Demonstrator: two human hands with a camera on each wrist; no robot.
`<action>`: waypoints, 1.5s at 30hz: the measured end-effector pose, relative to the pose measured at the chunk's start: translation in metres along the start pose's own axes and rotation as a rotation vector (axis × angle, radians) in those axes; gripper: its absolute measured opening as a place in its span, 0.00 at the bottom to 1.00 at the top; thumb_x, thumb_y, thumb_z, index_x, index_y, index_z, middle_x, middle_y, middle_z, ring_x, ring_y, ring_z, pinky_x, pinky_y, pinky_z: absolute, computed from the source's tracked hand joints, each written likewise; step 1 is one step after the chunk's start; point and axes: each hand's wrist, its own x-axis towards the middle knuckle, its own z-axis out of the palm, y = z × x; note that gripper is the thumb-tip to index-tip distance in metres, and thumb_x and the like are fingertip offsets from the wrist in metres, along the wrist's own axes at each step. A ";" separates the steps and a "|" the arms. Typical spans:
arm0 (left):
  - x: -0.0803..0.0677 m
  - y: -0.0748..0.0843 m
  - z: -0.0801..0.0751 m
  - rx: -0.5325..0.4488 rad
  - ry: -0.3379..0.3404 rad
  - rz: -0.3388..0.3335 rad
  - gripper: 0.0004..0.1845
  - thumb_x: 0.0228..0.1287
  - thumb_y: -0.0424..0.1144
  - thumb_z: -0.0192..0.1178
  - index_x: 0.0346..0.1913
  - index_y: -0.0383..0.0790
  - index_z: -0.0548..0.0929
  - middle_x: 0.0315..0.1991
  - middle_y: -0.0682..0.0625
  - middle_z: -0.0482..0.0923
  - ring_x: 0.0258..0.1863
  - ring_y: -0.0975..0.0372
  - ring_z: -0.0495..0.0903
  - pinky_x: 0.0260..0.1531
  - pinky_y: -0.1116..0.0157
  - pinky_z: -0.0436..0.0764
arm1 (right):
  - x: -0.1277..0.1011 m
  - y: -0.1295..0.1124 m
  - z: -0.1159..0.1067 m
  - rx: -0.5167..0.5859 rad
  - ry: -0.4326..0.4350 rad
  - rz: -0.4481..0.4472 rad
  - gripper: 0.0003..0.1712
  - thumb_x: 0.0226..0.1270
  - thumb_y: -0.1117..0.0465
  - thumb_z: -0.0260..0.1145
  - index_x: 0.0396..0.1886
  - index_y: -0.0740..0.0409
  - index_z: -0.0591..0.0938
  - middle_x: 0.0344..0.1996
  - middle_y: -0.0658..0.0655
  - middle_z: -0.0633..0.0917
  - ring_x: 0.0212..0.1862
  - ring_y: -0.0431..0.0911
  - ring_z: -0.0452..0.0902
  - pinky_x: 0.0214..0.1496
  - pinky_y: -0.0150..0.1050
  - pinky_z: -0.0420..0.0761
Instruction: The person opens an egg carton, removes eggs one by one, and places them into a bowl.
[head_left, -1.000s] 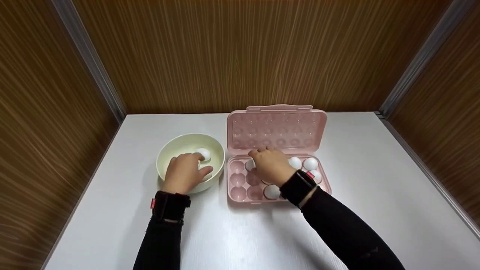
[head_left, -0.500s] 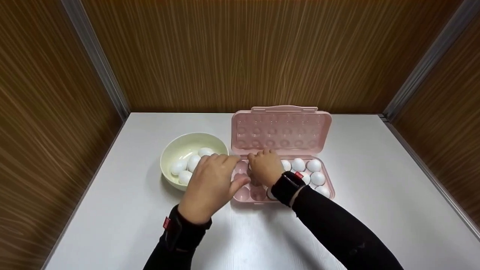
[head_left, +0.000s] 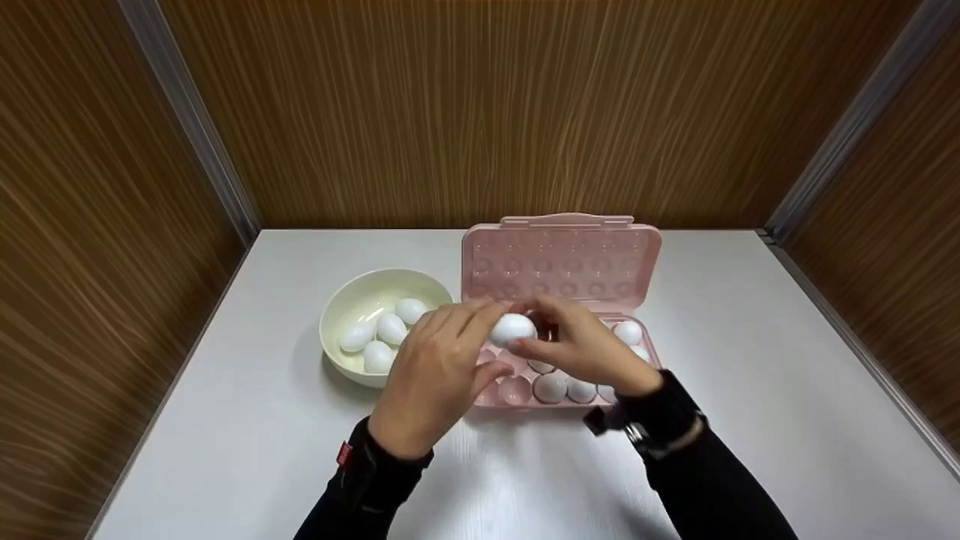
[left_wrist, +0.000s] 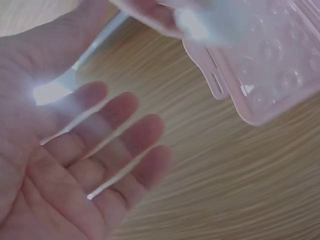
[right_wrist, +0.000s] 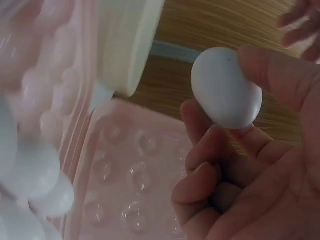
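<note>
And here's the right hand (head_left: 589, 346) with a white egg (right_wrist: 227, 89), thumb on one side and fingers on the other, a neat pinch that has it up in the air above the left part of the pink egg carton's tray (head_left: 515, 390). Over on the other side, the left hand (head_left: 442, 367) is wide, its four fingers extended with slivers of light between them, the fingertips close to the egg but apart from it in the right wrist view. The carton's lid (head_left: 561, 262) stands raised along the back, its dimpled inside facing the person. Down in the tray, front row, white eggs (head_left: 550, 388) sit in their cups toward the right, with pink cups showing at the left; the hands cover much of the middle, so the full count there can't be called. Just left of the carton, the pale green bowl (head_left: 356, 300) has four white eggs (head_left: 391, 328) in view, gathered low in it, with the left hand over its near right edge. Both wrists wear black straps (head_left: 664, 412) over black sleeves (head_left: 724, 487), all of it above a white tabletop (head_left: 480, 472) backed by a wood-grain panel (head_left: 480, 112).
</note>
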 end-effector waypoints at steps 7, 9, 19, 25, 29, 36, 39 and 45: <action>-0.004 0.011 0.031 -0.057 0.077 0.158 0.27 0.57 0.50 0.77 0.58 0.44 0.88 0.54 0.51 0.89 0.51 0.60 0.89 0.57 0.63 0.85 | -0.038 0.040 -0.001 0.507 -0.108 -0.061 0.19 0.78 0.68 0.65 0.63 0.69 0.78 0.51 0.59 0.88 0.50 0.44 0.86 0.50 0.34 0.87; -0.004 0.016 0.027 -0.065 0.088 0.187 0.23 0.60 0.48 0.76 0.56 0.44 0.88 0.54 0.51 0.89 0.50 0.61 0.89 0.56 0.65 0.86 | -0.043 0.034 -0.001 0.533 -0.096 -0.056 0.19 0.77 0.70 0.65 0.64 0.69 0.78 0.52 0.59 0.88 0.51 0.43 0.86 0.51 0.34 0.87; -0.014 0.015 0.020 -0.054 0.083 0.181 0.21 0.64 0.41 0.76 0.59 0.42 0.88 0.54 0.50 0.89 0.53 0.60 0.89 0.58 0.67 0.86 | -0.045 0.021 0.003 0.428 -0.104 -0.053 0.17 0.78 0.68 0.65 0.62 0.64 0.81 0.50 0.58 0.89 0.49 0.42 0.86 0.51 0.34 0.87; -0.016 0.008 0.017 -0.037 0.052 0.142 0.22 0.64 0.39 0.77 0.61 0.43 0.87 0.53 0.49 0.86 0.48 0.59 0.88 0.53 0.66 0.87 | -0.044 0.019 0.006 0.144 -0.010 -0.097 0.17 0.75 0.62 0.71 0.60 0.53 0.84 0.43 0.50 0.88 0.39 0.40 0.81 0.41 0.32 0.82; -0.017 -0.004 0.016 -0.007 0.011 0.076 0.23 0.61 0.38 0.78 0.59 0.43 0.87 0.51 0.46 0.83 0.43 0.58 0.87 0.46 0.66 0.88 | -0.043 0.024 0.008 -0.105 0.044 -0.105 0.21 0.73 0.56 0.75 0.62 0.54 0.84 0.46 0.48 0.88 0.39 0.39 0.80 0.41 0.35 0.82; -0.023 -0.042 0.018 -0.001 -0.105 -0.175 0.23 0.57 0.37 0.81 0.55 0.43 0.87 0.49 0.44 0.82 0.44 0.53 0.88 0.46 0.57 0.90 | -0.039 0.043 0.009 -0.501 -0.027 0.066 0.30 0.73 0.49 0.74 0.68 0.58 0.81 0.57 0.59 0.89 0.50 0.52 0.88 0.55 0.51 0.86; -0.027 -0.061 0.024 0.013 -0.153 -0.278 0.21 0.57 0.37 0.80 0.54 0.41 0.88 0.47 0.43 0.82 0.43 0.50 0.87 0.44 0.52 0.89 | -0.037 0.050 0.010 -0.536 -0.029 0.093 0.29 0.73 0.52 0.73 0.67 0.61 0.80 0.57 0.63 0.89 0.51 0.56 0.89 0.55 0.54 0.87; -0.034 -0.093 0.035 0.067 -0.306 -0.465 0.21 0.59 0.41 0.80 0.54 0.39 0.88 0.46 0.40 0.83 0.44 0.45 0.86 0.47 0.47 0.85 | -0.033 0.058 0.013 -0.544 -0.047 0.126 0.26 0.73 0.54 0.71 0.65 0.62 0.81 0.51 0.63 0.90 0.51 0.57 0.89 0.55 0.56 0.87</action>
